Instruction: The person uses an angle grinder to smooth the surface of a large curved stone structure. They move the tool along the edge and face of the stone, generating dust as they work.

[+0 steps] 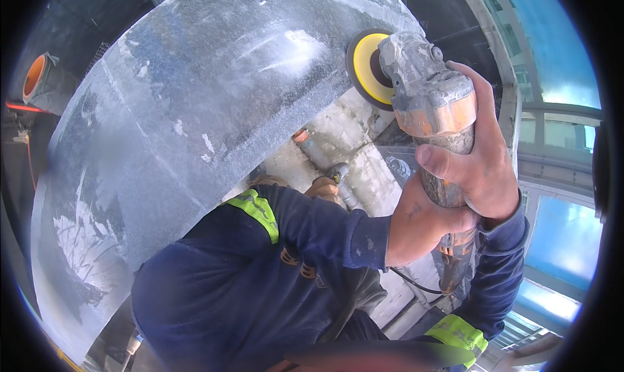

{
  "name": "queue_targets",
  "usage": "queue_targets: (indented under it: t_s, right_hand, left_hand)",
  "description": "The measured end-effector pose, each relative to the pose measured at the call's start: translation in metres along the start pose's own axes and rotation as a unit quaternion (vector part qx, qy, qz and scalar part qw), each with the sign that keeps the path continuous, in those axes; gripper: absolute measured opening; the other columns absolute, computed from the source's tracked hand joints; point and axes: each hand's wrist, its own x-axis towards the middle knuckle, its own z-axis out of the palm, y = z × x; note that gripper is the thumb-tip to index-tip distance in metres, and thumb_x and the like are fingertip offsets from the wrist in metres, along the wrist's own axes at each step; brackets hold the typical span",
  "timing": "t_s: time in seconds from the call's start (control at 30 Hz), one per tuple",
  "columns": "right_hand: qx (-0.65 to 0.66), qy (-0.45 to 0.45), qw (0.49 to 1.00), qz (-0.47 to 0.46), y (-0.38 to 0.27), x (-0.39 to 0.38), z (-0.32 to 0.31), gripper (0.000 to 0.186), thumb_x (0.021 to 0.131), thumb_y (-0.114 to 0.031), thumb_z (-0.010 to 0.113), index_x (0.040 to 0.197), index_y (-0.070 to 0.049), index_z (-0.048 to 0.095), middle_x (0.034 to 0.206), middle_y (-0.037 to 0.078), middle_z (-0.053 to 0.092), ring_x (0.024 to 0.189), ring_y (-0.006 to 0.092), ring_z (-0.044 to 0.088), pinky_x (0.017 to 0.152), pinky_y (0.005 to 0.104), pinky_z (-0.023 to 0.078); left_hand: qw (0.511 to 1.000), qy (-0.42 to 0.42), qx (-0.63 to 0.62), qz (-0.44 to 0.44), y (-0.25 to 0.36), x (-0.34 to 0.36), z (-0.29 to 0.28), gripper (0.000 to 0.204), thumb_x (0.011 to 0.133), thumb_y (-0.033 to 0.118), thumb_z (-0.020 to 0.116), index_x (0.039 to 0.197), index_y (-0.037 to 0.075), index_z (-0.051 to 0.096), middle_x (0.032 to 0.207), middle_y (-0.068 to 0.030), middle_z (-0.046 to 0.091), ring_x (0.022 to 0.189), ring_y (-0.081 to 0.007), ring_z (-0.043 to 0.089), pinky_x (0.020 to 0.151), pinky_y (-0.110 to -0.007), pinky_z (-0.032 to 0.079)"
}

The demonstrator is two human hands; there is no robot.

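The grinder (447,136) was in a two-handed grip, the right hand (486,160) wrapped round its body and the left hand (422,221) just below. Its yellow disc (365,66) stood at the edge of the grey slab (201,92), contact unclear; a black cord (416,285) ran from its lower end.

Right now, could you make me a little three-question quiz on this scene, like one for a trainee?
1. True or false: the left hand and the right hand both grip the power tool.

2. Which hand is nearer the round disc?
A) the left hand
B) the right hand

3. Fill in the colour: the dark blue sleeves have bright ____ bands.

Key: 1. True. 2. B. 3. Yellow-green.
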Motion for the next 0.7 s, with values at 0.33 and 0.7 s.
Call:
queue_targets:
  t_s: [0.33, 0.7]
  right_hand:
    - [-0.005, -0.012, 1.000, -0.020, 0.003, 0.003, 0.000, 0.090, 0.074, -0.028, 0.081, 0.148, -0.005, 0.034, 0.126, 0.014, 0.059, 0.114, 0.0240, 0.057, 0.099, 0.0358, 0.046]
    - [0.008, 0.007, 1.000, -0.004, 0.010, 0.010, -0.004, 0.095, 0.072, -0.030, 0.082, 0.149, -0.004, 0.032, 0.129, 0.014, 0.057, 0.116, 0.0249, 0.055, 0.102, 0.0359, 0.044]
  left_hand:
    - [0.998, -0.020, 0.046, 0.044, -0.003, 0.004, -0.008, 0.058, 0.080, -0.008, 0.060, 0.135, -0.006, 0.042, 0.121, -0.0122, 0.060, 0.115, -0.0228, 0.061, 0.099, -0.038, 0.050]
    - [0.998, -0.047, 0.018, 0.025, -0.003, 0.016, -0.011, 0.068, 0.079, -0.009, 0.061, 0.141, -0.004, 0.035, 0.123, -0.0125, 0.057, 0.118, -0.0217, 0.059, 0.101, -0.038, 0.050]
